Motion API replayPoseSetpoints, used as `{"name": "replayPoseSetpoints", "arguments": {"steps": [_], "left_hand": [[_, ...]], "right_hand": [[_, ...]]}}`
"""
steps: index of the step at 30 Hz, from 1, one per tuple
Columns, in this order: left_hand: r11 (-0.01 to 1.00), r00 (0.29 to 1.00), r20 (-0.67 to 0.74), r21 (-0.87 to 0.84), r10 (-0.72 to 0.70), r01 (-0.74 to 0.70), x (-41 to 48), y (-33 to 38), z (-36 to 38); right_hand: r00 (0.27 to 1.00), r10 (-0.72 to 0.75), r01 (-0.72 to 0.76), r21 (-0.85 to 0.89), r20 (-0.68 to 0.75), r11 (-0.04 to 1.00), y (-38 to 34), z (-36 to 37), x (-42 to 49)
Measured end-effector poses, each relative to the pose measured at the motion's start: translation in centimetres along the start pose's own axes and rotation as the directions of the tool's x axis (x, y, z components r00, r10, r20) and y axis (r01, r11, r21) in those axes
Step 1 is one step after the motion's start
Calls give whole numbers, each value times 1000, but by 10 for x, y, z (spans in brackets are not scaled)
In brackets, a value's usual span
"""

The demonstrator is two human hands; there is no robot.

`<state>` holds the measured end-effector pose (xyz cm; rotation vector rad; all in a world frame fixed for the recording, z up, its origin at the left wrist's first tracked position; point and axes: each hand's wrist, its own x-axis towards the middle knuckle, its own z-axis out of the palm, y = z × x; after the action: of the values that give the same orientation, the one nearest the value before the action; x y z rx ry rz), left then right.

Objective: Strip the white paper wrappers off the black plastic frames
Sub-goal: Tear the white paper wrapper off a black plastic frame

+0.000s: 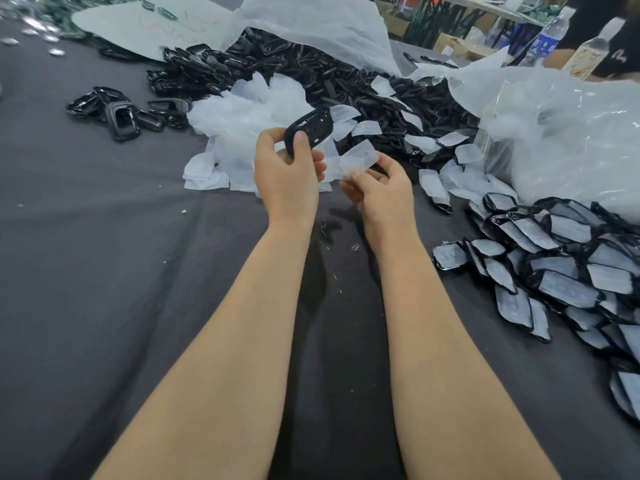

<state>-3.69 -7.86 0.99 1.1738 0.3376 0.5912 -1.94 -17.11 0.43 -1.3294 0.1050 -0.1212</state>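
My left hand [287,171] grips a bare black plastic frame [311,128], thumb on its near end, held above the dark cloth. Just to its right, my right hand [379,187] pinches a white paper wrapper [358,157] that is off the frame. A heap of loose white wrappers [249,112] lies right behind my hands. Frames with wrappers on them [561,268] are piled at the right. Bare black frames [301,67] form a big heap at the back, with a few more [121,112] at the left.
Dark grey cloth [121,271] covers the table. Large clear plastic bags [571,133] sit at the right and a white bag [311,22] at the back. Water bottles [550,32] and a person's dark sleeve stand at the far right corner.
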Motion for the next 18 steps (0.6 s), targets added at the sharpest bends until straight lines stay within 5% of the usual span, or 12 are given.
{"name": "replayPoseSetpoints", "arguments": {"steps": [9,15,18], "left_hand": [[1000,1000,12,22,3,-4,3,-4,1],[997,996,82,70,-40,34,4,-7,0],[993,989,111,67,-100,93,2,-7,1]], "right_hand": [[997,-67,71,-178,29,981,3,3,-5],[962,-171,273,-719,213,639,8,9,-6],[973,-174,230,-703,152,673,9,8,-5]]}}
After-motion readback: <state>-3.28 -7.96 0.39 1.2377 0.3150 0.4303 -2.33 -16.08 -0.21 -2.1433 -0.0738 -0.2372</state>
